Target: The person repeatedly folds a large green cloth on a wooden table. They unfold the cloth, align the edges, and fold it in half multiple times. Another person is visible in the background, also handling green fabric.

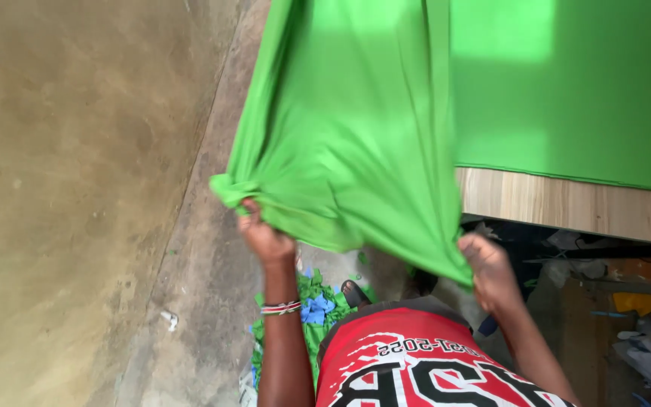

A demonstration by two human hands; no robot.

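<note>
The left hand (264, 235) and the right hand (489, 270) are each closed tight on a bunched corner of the green cloth (356, 143), which stretches away from both grips onto the wooden table (566, 205). It looks light, soft and stretchy, sagging between the fists, so gathered edges seem the best hold.
</note>
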